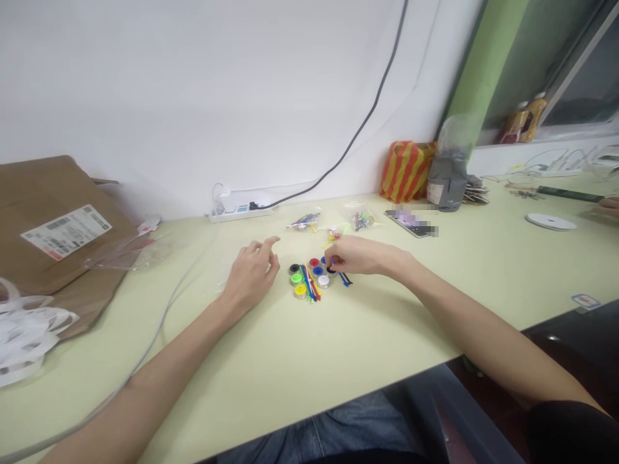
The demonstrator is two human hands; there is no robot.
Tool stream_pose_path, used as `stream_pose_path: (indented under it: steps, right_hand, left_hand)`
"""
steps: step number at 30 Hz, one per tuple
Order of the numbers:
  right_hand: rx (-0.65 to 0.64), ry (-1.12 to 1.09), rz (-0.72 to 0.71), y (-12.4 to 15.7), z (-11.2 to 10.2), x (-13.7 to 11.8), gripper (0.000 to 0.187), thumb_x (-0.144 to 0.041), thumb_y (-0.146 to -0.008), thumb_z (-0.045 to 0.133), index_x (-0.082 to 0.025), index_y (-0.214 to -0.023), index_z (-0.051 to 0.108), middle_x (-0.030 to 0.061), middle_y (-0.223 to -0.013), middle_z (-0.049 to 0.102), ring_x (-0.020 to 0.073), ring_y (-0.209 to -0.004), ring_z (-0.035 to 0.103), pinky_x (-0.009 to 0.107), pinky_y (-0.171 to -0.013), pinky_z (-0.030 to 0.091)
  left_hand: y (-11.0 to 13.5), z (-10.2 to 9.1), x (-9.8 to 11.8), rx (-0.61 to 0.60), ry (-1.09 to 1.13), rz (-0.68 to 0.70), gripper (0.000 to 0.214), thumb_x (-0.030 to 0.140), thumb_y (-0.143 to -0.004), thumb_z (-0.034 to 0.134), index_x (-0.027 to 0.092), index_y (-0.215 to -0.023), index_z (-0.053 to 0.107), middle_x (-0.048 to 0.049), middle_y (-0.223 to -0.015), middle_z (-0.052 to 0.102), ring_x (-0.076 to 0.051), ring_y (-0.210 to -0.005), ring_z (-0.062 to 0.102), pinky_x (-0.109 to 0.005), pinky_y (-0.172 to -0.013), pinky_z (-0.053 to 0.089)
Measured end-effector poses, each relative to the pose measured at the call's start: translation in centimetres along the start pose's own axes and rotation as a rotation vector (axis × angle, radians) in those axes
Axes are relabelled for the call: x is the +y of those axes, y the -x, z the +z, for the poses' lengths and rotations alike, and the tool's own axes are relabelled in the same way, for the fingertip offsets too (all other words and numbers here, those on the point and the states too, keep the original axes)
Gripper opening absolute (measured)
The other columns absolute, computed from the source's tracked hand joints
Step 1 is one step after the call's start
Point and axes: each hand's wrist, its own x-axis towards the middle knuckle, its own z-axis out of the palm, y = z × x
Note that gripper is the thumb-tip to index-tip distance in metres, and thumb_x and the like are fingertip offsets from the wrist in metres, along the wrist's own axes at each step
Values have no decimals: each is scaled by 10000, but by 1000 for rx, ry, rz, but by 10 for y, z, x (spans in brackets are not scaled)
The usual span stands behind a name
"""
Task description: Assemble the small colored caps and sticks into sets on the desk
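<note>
Jeans [309, 438]: below the near edge of the pale green table [314, 361].
Coloured discs [300, 292]: on the table between the hands; yellow, green and black in a left column, white, blue and red opposite.
Plastic strips [310, 283]: multicoloured, side by side between those two groups.
Left hand [251, 274]: fingers loosely spread, left of the discs, nothing visible in its grasp.
Right hand [355, 254]: fingertips bunched at the rightmost black disc [331, 271]; cannot tell whether they grip it.
Clear bags [363, 220]: beyond the hands, small coloured pieces inside.
Smartphone [411, 222]: lying right of them.
Power strip [242, 214]: against the wall [193, 96].
</note>
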Motion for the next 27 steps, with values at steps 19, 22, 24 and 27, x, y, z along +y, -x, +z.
stream_pose_path:
  steps: [19, 22, 24, 27]
  right_hand:
    - [114, 67, 48, 0, 0, 11, 161, -245, -931, 583, -200, -1026, 706, 41, -852, 700, 153, -730, 578, 252, -628, 337]
    - [297, 149, 140, -3, 4, 24, 210, -190, -960, 517, -182, -1068, 696, 87, -1032, 686, 189, -888, 593, 272, -684, 350]
    - [358, 209, 184, -5, 9, 34, 250, -159, -966, 492, -160, -1126, 685, 125, -1124, 653, 226, -1016, 570, 292, -758, 367]
    - [336, 264, 231, -9, 18, 47, 280, -156, -967, 488, -131, -1171, 677, 160, -1137, 633, 262, -1071, 545, 330, -850, 368]
  left_hand:
    - [-1, 0, 1, -18, 3, -2, 408, 270, -995, 360, 177, -1378, 467, -70, -897, 650, -269, -1015, 590, -423, -943, 437]
    - [0, 0, 1, -19, 8, 3, 412, 263, -988, 367, 177, -1377, 468, -72, -898, 661, -274, -1016, 591, -432, -937, 440]
    - [0, 0, 0, -15, 9, 12, 413, 257, -984, 370, 176, -1377, 466, -75, -904, 667, -278, -1022, 592, -438, -932, 441]
    - [0, 0, -1, -11, 11, 24, 411, 255, -982, 374, 175, -1374, 468, -80, -905, 667, -282, -1012, 593, -440, -920, 443]
